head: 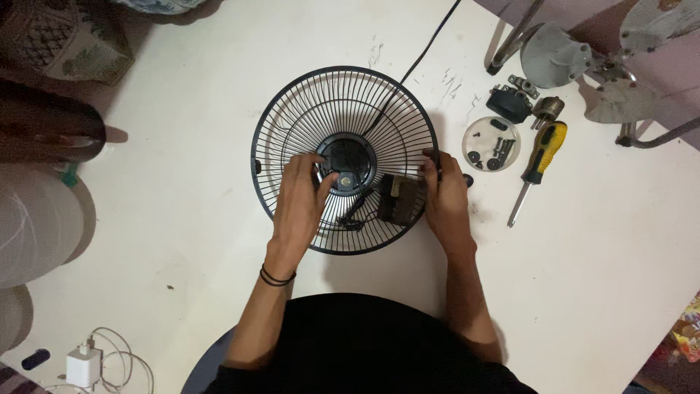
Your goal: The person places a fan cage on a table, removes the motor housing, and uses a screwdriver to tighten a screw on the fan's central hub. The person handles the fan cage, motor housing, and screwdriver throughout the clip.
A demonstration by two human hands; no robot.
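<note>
Head view: at frame centre, the left hand (pixel 300 195) pinches the hub of the round black wire fan guard (pixel 344 159) while the right hand (pixel 445 193) grips its rim, so the loose-looking brown motor block (pixel 399 198) could probably slip and tug its wires.

**Our Two Hands and Forearms: Present Pose**

Item one: our left hand (pixel 299 195), palm down, fingers curled forward, thumb angled inward toward the midline. A dark band circles the wrist. The forearm runs up from our torso, bare.

Item two: our right hand (pixel 445 193), set on edge, fingers bent and pinched at the tips (grip closed). Its bare forearm rises nearly straight.

Both hands sit level, well apart, elbows tucked close.
</note>
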